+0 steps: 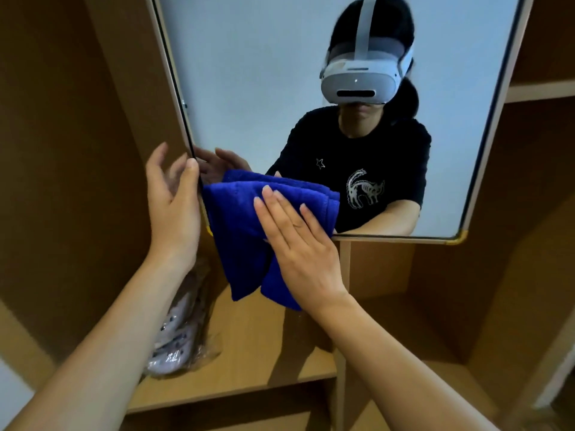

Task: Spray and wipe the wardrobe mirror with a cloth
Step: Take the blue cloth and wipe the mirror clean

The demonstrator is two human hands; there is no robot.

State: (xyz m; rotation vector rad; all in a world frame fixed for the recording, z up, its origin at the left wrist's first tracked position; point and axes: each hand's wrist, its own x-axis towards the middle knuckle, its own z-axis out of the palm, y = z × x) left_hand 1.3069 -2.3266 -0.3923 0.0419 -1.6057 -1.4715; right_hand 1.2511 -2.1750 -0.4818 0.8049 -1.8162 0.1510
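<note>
Nearest us, both forearms enter from 6 and 7 o'clock, cut off by the bottom edge. Our right hand point(300, 244) lies flat with straight fingers, pressing the blue cloth point(245, 231) against the lower left corner of the mirror point(264, 73); the cloth hangs folded past the mirror's bottom edge, and the hand hides part of it. Our left hand point(174, 200), at 9 o'clock from the cloth, is released, fingers loose, fingertips at the mirror's left frame; whether the thumb touches the frame we cannot tell.

Below, toward 7 o'clock, a clear plastic bag point(183, 334) lies on the wooden shelf point(264, 346), its pale contents blurred and partly behind the left arm.

Farther off, the mirror's top is cut off by the frame. It reflects a person in a white headset and dark shirt. The wardrobe point(77, 119) surrounds it.
</note>
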